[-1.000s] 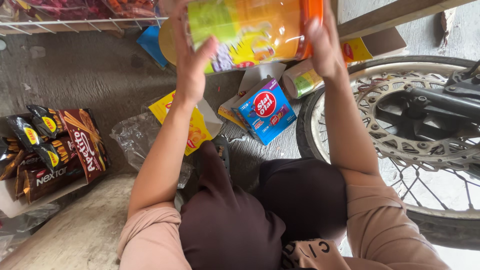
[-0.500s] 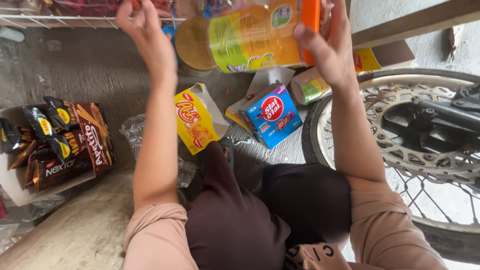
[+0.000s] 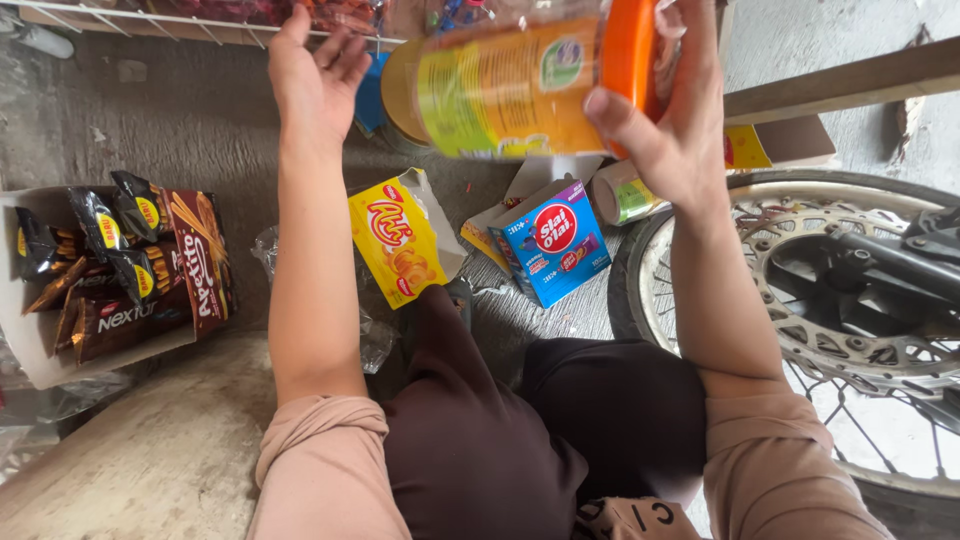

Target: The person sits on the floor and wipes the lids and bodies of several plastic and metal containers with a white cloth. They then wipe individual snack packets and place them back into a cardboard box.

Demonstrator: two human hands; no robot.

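A rough grey concrete floor (image 3: 150,110) fills the background, worn and stained, with a wire rack edge (image 3: 170,20) running along the top. Held high above the floor is a large plastic jar (image 3: 510,90), cylindrical, with a glossy yellow and green wrap and an orange lid (image 3: 628,60). It lies on its side, long axis running left to right, lid end pointing toward the right hand (image 3: 665,120) and base toward the left hand (image 3: 315,75). The right hand grips the lid end, thumb across the front and fingers curled behind. The left hand is just beside the jar's base, off it, palm open and fingers loosely spread.

Below the jar, on the floor, sit a yellow cardboard snack box (image 3: 395,240) and a blue box (image 3: 555,245), both tilted, with a small green-labelled can (image 3: 625,195) near the blue one. Well to the left of the jar, an open carton (image 3: 30,340) holds shiny dark foil snack packets (image 3: 120,270). To the right of the jar, lower down, stands a spoked motorcycle wheel (image 3: 800,320) with a metal brake disc.
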